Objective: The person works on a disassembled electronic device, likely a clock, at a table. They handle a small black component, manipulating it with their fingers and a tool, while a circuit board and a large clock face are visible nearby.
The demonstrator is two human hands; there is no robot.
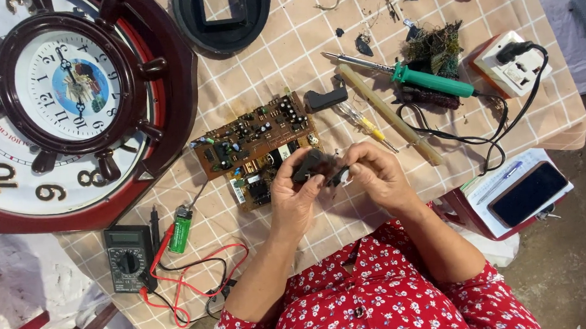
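My left hand (293, 195) and my right hand (377, 175) are together above the table's near side, both gripping one small black part (315, 166) between the fingertips. Just behind my left hand lies a brown circuit board (250, 136) studded with components, with a smaller board (257, 187) partly under my thumb. A yellow-handled screwdriver (365, 123) lies right by my right hand's fingers.
A big ship-wheel wall clock (65, 97) fills the left. A multimeter (129, 258) with red and black leads and a green battery (180, 230) sit near left. A green soldering iron (430, 80), a glue stick (391, 114), a power socket (514, 66), a phone (531, 192) on a notebook.
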